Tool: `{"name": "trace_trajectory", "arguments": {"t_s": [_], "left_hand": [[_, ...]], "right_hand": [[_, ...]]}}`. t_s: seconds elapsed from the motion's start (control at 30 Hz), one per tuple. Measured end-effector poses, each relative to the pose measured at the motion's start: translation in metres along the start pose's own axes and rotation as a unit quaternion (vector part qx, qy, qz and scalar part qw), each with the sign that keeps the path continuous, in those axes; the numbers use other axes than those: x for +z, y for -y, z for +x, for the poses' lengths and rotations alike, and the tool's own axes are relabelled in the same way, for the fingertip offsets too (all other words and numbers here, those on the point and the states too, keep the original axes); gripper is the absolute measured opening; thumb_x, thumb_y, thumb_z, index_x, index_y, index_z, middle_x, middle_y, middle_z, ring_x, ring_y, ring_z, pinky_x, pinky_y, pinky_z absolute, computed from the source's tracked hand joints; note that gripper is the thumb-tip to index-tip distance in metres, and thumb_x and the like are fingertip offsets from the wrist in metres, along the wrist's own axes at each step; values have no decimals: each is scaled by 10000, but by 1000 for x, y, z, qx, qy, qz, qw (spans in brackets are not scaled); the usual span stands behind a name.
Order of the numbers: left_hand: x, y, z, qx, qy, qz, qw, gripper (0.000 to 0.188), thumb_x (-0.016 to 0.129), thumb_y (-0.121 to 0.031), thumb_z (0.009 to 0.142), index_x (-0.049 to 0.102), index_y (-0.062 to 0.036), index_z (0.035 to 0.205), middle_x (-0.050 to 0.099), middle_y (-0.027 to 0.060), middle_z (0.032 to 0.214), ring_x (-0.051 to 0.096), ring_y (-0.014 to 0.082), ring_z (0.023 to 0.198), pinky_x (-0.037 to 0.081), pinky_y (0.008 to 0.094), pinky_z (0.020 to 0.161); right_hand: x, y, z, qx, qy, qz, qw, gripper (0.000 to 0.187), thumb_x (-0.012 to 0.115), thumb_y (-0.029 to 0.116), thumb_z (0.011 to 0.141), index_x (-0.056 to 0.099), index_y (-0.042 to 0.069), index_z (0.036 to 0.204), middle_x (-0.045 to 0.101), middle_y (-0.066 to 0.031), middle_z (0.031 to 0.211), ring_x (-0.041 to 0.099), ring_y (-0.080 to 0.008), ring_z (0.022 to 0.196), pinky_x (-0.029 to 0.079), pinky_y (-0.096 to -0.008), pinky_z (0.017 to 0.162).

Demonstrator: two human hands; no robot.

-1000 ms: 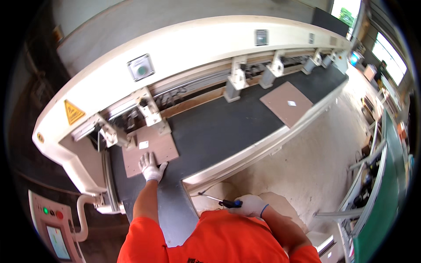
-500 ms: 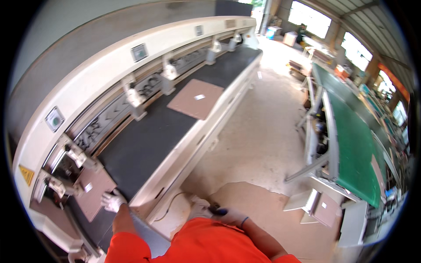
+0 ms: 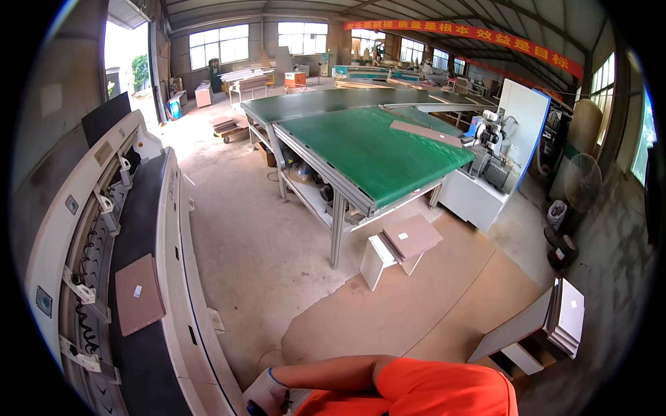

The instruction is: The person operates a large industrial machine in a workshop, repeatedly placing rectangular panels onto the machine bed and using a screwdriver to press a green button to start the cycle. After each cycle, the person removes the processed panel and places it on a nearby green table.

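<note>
Factory hall with a bare concrete floor [image 3: 263, 249] and high windows spreads ahead. At far left, a long white machine with a black conveyor belt [image 3: 142, 208] carries a flat brown rectangular board [image 3: 139, 294] with a small white label. Low at the frame's bottom edge, a white-gloved hand [image 3: 267, 395] on a bare forearm from an orange sleeve [image 3: 444, 388] seems to hold a dark-handled tool, fingers curled around it, though the edge cuts it off. Which hand it is cannot be told. Further right stand a green-topped steel table [image 3: 368, 149], a stack of brown boards on a white stand [image 3: 409, 239] and grey panels [image 3: 569, 315]
</note>
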State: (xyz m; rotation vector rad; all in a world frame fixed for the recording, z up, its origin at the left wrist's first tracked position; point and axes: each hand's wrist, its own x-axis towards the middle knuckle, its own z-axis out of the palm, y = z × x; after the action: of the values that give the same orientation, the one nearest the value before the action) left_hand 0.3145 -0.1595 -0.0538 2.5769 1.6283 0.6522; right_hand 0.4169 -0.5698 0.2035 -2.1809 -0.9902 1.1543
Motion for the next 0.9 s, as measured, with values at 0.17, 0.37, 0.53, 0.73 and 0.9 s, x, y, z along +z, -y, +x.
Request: {"name": "trace_trajectory", "arguments": {"t_s": [0.17,0.37,0.53,0.73,0.9], "left_hand": [[7,11,19,2,-23,12,1000,761,654,-662,971,561,-79,1451,606,228,1411,619,432,1276,485,620,1044],[15,22,26,-16,-41,13,999,769,658,-658,970,551,-74,1459,597,234,1424,614,433,1282,482,617,1050],[21,60,39,-87,-66,46,993,777,662,-655,969,542,-70,1465,590,239,1436,610,435,1288,479,615,1056],[21,93,47,-150,-93,70,982,786,666,-652,968,532,-65,1473,581,245,1449,605,436,1295,475,612,1062],[18,120,46,-175,-109,85,975,794,670,-649,967,523,-61,1479,573,250,1460,601,437,1300,472,610,1068]], "right_hand": [[12,1,25,22,40,18,999,215,923,193,792,784,55,881,680,-69,690,634,-222,582,499,-396,515],[14,-19,23,-12,20,-46,999,303,918,275,760,826,77,970,732,-87,730,693,-218,661,571,-428,633],[-14,11,-26,11,36,186,982,276,861,278,771,743,59,889,728,-112,759,707,-291,702,557,-436,672],[29,-33,22,46,-112,-87,989,362,710,422,867,781,98,1014,783,-196,998,752,-421,957,591,-529,862],[41,-25,35,13,-73,-93,993,336,724,388,864,760,89,1014,772,-195,986,746,-424,951,583,-536,866]]}}
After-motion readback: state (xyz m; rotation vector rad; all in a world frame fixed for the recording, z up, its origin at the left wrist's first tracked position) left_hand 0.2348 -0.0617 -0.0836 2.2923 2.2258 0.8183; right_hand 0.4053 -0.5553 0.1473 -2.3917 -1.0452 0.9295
